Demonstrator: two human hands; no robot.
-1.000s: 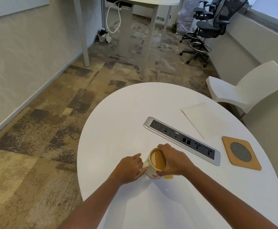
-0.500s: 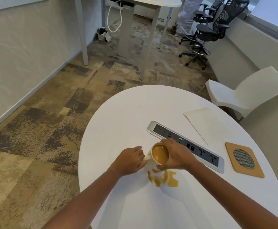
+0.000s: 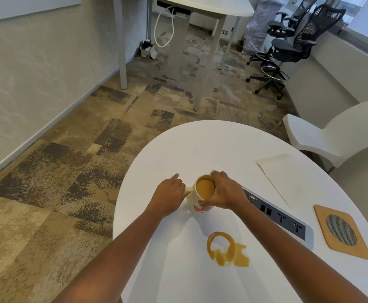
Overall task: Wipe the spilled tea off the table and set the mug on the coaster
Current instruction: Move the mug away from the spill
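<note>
The person's right hand (image 3: 223,192) is gripping the rim and side of the cream ceramic mug (image 3: 202,193) full of tan tea, while the left hand (image 3: 170,197) is closing on its handle, near the round white table's (image 3: 200,145) left edge. A ring-shaped tea spill (image 3: 226,249) is lying toward the near edge, and the square cork coaster (image 3: 341,231) is sitting by the right edge, well apart from the mug.

We see a bright, evenly lit room, with daylight entering through the window (image 3: 366,16) at upper right. On the white table (image 3: 178,145) soft shadows of the arms fall toward us, below the mug (image 3: 203,191), and its glossy top shows a faint sheen. Far from the table, walls and floor edges bow from wide-angle distortion. The carpet (image 3: 47,204) left of the table looks slightly smeared.
</note>
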